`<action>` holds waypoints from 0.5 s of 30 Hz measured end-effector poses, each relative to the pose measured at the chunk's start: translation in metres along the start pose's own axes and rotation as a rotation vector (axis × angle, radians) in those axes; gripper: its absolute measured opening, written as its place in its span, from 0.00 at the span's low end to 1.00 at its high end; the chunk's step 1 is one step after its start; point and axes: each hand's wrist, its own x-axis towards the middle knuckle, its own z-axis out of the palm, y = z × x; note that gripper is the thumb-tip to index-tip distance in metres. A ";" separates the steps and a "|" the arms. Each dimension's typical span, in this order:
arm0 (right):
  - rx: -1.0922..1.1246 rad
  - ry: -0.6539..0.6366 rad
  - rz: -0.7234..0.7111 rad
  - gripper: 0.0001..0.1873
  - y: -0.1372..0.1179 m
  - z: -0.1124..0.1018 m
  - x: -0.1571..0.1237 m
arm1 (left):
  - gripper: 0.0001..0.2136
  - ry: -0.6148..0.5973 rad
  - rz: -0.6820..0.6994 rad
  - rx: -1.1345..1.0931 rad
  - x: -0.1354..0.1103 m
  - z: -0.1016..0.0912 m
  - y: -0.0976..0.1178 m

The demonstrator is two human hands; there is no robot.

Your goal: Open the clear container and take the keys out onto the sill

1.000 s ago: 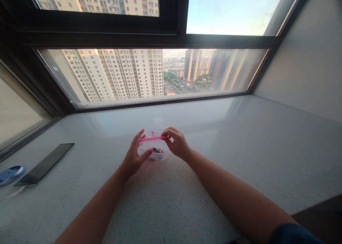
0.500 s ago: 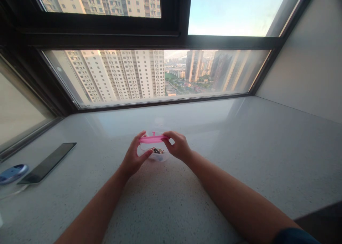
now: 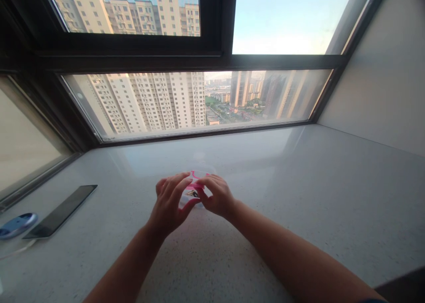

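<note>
A small clear plastic container (image 3: 183,201) stands on the sill between my hands, with a pink-edged lid (image 3: 193,186) over it. Through the front gap I see small gold and dark metallic pieces (image 3: 191,193), too small to name. My left hand (image 3: 168,204) curves around the container's left side, its fingers over the lid and its thumb low at the front. On the right, my right hand (image 3: 217,197) pinches the lid's front edge between thumb and fingers. My hands cover much of the lid and container.
The speckled pale sill (image 3: 292,197) runs up to a dark-framed window (image 3: 212,64). At the left lie a dark phone-like slab (image 3: 63,212) and a round bluish object (image 3: 18,225), with a white cable (image 3: 20,251) beside them. A white wall (image 3: 381,90) bounds the right.
The lid has come down from a raised, near edge-on position onto the container. My left fingers have moved over its top. The view has tilted up slightly.
</note>
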 end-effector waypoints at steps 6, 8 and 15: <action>0.063 0.147 0.257 0.10 -0.007 0.004 -0.001 | 0.31 -0.035 -0.025 0.144 0.004 -0.005 -0.007; 0.128 0.147 0.317 0.13 -0.011 0.005 0.000 | 0.31 -0.044 0.010 0.144 0.004 -0.006 -0.007; 0.248 0.142 0.353 0.11 -0.020 0.008 0.002 | 0.28 -0.003 0.050 0.134 0.002 -0.005 -0.012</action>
